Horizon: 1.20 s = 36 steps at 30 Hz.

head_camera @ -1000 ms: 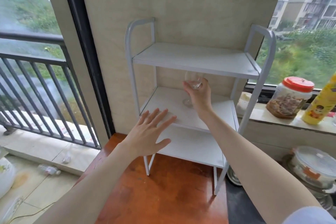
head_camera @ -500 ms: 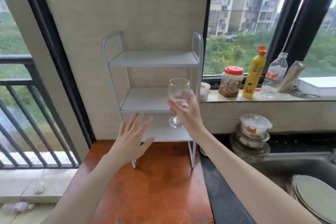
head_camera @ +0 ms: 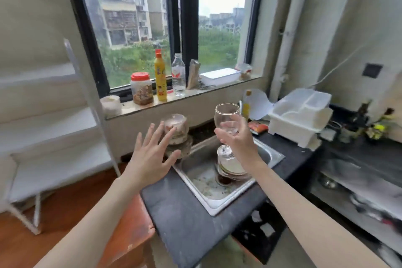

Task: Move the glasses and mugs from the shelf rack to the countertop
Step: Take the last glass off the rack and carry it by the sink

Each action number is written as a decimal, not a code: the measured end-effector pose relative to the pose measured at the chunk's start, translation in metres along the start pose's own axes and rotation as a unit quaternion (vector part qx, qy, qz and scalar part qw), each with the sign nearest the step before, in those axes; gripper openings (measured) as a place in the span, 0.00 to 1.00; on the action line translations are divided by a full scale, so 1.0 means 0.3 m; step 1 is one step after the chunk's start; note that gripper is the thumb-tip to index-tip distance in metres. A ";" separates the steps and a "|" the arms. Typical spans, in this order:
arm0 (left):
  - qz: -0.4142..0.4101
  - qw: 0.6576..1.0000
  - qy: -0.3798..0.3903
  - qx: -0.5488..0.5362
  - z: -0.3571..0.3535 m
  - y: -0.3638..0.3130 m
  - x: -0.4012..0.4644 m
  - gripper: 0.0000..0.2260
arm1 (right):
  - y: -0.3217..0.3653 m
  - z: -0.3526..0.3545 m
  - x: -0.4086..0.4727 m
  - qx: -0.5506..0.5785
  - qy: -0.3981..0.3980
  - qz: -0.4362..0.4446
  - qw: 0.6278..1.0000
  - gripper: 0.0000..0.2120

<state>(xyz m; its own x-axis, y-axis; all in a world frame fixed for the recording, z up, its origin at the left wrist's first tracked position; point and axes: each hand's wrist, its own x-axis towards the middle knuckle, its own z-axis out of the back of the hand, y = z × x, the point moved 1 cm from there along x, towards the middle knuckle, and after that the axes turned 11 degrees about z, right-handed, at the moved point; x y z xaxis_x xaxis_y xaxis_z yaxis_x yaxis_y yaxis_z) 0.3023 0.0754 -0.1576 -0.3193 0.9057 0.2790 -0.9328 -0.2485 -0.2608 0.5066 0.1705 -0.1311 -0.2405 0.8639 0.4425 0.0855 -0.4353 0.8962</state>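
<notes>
Clear rounded stemmed glass (head_camera: 227, 122) aloft

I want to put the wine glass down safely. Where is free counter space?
Free: the dark countertop in front of the sink, beside the wooden table. Crowded: the sink with dishes, the windowsill, and the counter around the white rack.

Clear glossy wine glass (head_camera: 227, 120); brushed steel sink (head_camera: 264, 154); matt dark countertop (head_camera: 180, 213).
</notes>
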 end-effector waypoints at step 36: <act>-0.439 0.872 0.194 -0.096 -1.212 -3.061 0.225 0.29 | -0.199 3.006 -0.289 -0.209 -0.446 -0.085 0.866 0.21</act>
<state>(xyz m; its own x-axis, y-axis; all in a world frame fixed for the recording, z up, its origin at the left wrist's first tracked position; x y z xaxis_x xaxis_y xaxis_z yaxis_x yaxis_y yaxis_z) 1.1982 0.4896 -0.2353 0.6189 0.7753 0.1259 -0.7323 0.6275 -0.2645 1.3943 0.3502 -0.1952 0.6429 0.6958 0.3202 -0.2802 -0.1753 0.9438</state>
